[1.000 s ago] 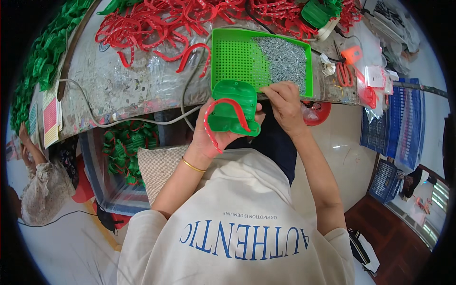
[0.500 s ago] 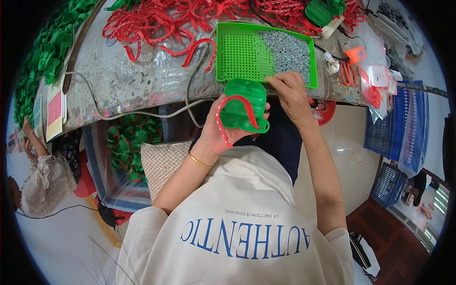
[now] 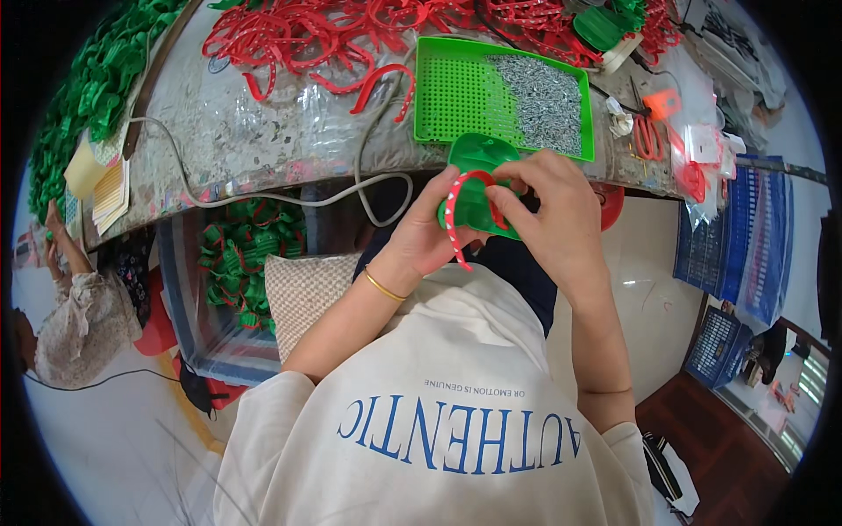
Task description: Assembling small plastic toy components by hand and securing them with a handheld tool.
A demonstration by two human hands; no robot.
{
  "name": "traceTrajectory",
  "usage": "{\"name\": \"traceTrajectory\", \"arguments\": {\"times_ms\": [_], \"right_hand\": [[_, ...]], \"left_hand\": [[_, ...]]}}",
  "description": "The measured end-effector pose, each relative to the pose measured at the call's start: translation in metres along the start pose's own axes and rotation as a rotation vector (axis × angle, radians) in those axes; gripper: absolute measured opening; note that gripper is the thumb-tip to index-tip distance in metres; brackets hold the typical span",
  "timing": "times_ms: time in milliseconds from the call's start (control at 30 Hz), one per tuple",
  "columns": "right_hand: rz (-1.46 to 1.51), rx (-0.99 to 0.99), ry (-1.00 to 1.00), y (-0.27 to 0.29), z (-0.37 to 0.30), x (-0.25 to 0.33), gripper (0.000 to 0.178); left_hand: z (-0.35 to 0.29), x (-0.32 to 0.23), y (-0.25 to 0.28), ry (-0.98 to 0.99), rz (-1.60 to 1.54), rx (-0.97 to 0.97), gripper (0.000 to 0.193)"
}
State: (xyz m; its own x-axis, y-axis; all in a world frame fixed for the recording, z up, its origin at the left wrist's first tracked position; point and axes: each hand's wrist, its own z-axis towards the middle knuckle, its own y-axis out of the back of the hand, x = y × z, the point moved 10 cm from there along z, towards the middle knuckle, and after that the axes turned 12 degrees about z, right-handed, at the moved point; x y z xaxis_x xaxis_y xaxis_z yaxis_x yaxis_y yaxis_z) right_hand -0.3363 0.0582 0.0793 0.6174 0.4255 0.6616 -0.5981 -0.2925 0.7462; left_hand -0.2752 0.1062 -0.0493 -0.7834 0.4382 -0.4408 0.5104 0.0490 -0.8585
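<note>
Item: green moulded shell (image 3: 481, 156), held just off the near edge of the tabletop (image 3: 281, 131); white-marked red curved strip (image 3: 451, 213) arched over it.
Left hand (image 3: 421, 230): fingers grasping shell and strip from the left.
Right hand (image 3: 561, 221): fingers bent inward at the strip's right end; whether they pinch anything small, cannot tell.
Handling, as judged: left grasp firm, shell level, strip untwisted, right fingers working lightly.
Surroundings: green tray (image 3: 447, 96) of small silver metal pieces (image 3: 551, 103); heaped red strips (image 3: 329, 35); scissors (image 3: 647, 140).
Obstructions: right hand hides the shell's right side; grey cable (image 3: 303, 203) loops near the left hand.
</note>
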Motion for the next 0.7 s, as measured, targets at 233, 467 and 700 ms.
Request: {"name": "traceTrajectory", "arguments": {"times_ms": [233, 467, 700], "right_hand": [[0.357, 0.006, -0.146, -0.009, 0.002, -0.023, 0.014], [0.606, -0.086, -0.319, -0.001, 0.009, -0.053, 0.014], [0.597, -0.029, -0.380, -0.015, 0.006, -0.069, 0.015]], "left_hand": [[-0.001, -0.007, -0.005, -0.062, -0.074, -0.119, 0.052], [0.000, -0.021, -0.013, -0.215, 0.145, 0.115, 0.078], [-0.002, -0.023, -0.016, -0.215, 0.146, -0.008, 0.094]]}}
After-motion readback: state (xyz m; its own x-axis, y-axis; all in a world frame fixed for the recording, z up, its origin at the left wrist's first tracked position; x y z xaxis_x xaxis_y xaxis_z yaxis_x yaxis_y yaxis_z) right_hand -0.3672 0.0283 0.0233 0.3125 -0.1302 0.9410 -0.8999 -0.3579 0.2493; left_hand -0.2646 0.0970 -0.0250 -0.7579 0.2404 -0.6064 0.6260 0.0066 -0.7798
